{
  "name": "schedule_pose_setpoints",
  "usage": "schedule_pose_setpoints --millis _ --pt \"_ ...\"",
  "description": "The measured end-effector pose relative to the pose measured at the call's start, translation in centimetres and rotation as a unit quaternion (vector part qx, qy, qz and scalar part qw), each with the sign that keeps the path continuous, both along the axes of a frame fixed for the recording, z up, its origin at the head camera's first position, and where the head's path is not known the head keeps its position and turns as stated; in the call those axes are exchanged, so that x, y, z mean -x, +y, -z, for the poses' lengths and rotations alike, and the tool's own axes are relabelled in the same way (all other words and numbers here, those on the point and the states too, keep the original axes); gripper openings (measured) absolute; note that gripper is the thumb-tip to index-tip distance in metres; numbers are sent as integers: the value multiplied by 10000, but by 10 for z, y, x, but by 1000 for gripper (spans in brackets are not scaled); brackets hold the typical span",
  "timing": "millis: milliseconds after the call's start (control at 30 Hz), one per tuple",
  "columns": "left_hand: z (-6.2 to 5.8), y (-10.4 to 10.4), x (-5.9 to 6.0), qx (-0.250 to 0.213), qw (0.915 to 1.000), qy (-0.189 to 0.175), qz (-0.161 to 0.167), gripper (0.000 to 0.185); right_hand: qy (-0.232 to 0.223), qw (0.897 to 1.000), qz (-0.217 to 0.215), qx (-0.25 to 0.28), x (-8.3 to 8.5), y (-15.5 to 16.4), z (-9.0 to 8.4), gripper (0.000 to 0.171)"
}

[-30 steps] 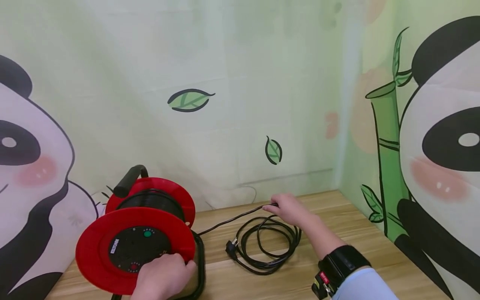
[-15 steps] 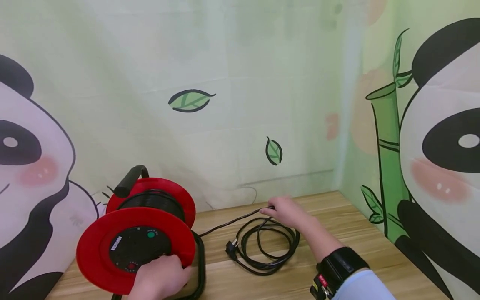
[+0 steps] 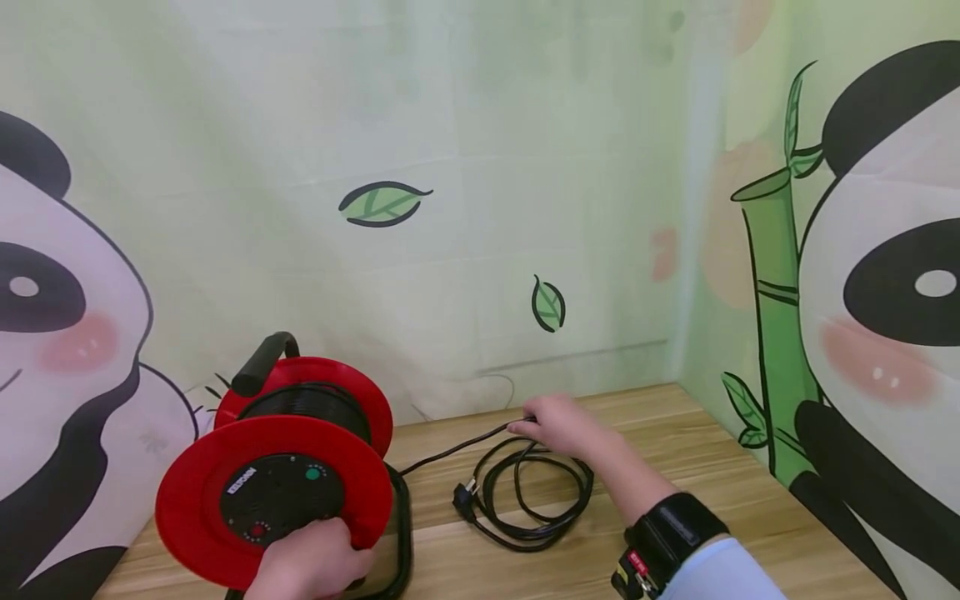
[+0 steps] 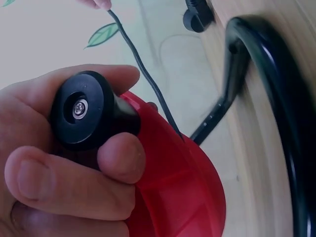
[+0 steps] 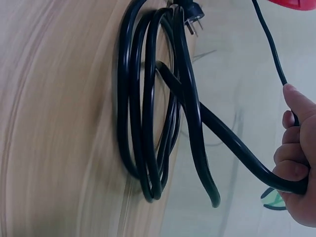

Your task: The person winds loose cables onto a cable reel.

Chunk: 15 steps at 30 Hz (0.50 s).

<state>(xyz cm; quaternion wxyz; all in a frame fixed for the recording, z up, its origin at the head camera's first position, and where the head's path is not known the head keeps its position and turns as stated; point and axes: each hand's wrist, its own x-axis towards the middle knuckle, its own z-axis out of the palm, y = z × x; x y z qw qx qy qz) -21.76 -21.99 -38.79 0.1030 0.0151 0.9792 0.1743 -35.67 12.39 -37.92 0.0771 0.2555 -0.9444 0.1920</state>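
A red cable reel (image 3: 183,492) with black cable wound on its drum stands at the left of the table in the head view. My left hand (image 3: 309,558) is at the lower right of its front disc. In the left wrist view, the fingers and thumb curl round a black crank knob (image 4: 81,111). My right hand (image 3: 566,429) grips the black cable (image 3: 453,448) that runs to the reel, with fingers wrapped round it in the right wrist view. Loose loops of cable (image 3: 528,546) lie below that hand, with the plug (image 3: 463,502) at their left side.
The reel stands on a black tubular frame (image 3: 406,525) and has a black carrying handle (image 3: 262,364) at its top. Behind the wooden table (image 3: 675,467) hangs a pale green cloth backdrop (image 3: 465,250) printed with pandas, bamboo and leaves.
The reel's front disc has turned clockwise, and my left hand has moved down and left with the knob. My right hand has slid left and slightly down, nearer the reel, still holding the cable.
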Motion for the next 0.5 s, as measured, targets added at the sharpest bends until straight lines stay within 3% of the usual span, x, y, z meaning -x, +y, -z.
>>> schedule_pose_setpoints --millis 167,400,500 --pt "6 -8 1 133 9998 148 26 30 -57 9999 -120 1 -4 -9 -3 39" --pt "11 -19 5 112 9998 -164 15 27 5 9996 -227 -174 -9 -21 -11 39" --pt "12 -24 4 196 9997 -129 3 27 28 9991 -261 -338 -10 -26 -15 38"
